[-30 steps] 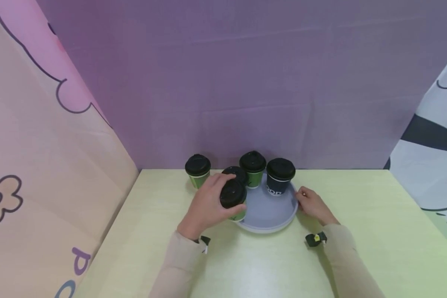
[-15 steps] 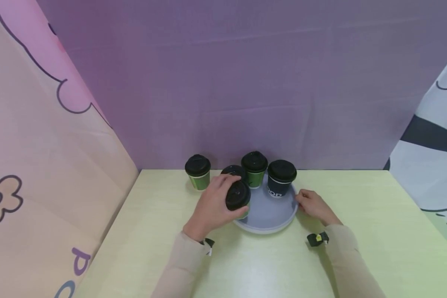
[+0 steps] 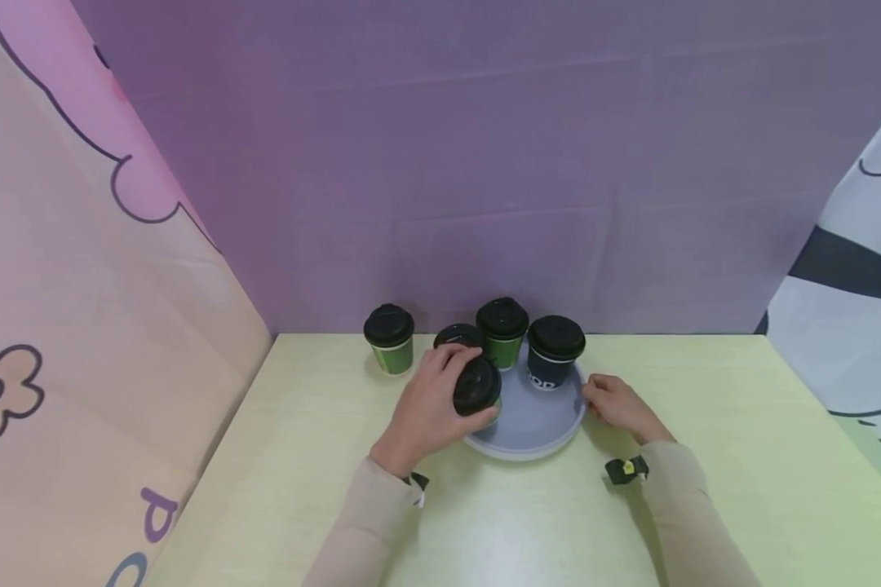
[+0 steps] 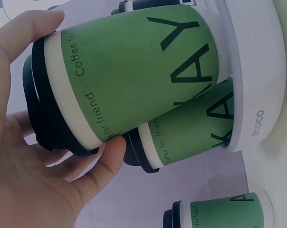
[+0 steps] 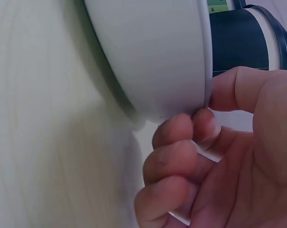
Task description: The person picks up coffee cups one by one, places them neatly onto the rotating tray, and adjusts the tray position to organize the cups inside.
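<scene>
My left hand (image 3: 426,412) grips a green paper coffee cup (image 4: 138,76) by its black lid, thumb and fingers around the lid's edge. The cup is over the front left of a round pale grey tray (image 3: 532,436), its base close to the tray's rim in the left wrist view. My right hand (image 3: 620,405) pinches the tray's right rim between thumb and curled fingers. On the tray stand a dark cup (image 3: 552,367) and a green cup (image 3: 502,346), both black-lidded. Another lidded cup (image 3: 458,333) is partly hidden behind my left hand.
A further green cup with a black lid (image 3: 391,342) stands on the pale wooden table (image 3: 484,530), left of the tray. A purple cloth backdrop (image 3: 440,163) rises along the table's back edge. Printed cloths hang at both sides.
My left hand has shifted a little to the right with the green coffee cup, further over the tray. The right hand keeps its pinch on the rim, almost unmoved.
</scene>
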Demonstrator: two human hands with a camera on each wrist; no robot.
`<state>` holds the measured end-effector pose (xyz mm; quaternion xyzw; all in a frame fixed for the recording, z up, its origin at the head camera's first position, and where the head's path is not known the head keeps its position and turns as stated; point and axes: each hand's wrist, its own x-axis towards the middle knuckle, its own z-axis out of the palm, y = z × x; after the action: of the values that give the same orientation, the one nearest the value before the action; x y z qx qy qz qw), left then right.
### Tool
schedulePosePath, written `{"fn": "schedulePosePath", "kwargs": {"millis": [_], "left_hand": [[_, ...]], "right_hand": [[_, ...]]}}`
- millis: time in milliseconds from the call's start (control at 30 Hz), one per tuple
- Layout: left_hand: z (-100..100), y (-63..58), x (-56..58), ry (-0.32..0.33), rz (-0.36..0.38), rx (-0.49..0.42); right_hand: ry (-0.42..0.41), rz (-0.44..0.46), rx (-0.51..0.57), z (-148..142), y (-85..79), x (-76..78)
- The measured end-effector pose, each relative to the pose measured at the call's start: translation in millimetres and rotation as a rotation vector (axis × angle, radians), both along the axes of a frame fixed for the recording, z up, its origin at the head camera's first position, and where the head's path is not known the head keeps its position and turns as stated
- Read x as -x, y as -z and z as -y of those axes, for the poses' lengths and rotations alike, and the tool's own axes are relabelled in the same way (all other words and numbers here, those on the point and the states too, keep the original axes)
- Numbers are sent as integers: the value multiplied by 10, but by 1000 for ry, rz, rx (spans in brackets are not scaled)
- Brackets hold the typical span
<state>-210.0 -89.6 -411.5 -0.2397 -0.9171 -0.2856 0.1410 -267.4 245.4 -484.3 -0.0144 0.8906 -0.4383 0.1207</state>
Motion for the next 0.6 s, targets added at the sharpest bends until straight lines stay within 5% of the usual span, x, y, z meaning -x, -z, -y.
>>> {"fn": "schedulePosePath", "kwargs": {"millis": [600], "left_hand": [[-60,89,52,-9,36,57]], "right_hand": [[-77,62,13,-46,-24,-22]]}}
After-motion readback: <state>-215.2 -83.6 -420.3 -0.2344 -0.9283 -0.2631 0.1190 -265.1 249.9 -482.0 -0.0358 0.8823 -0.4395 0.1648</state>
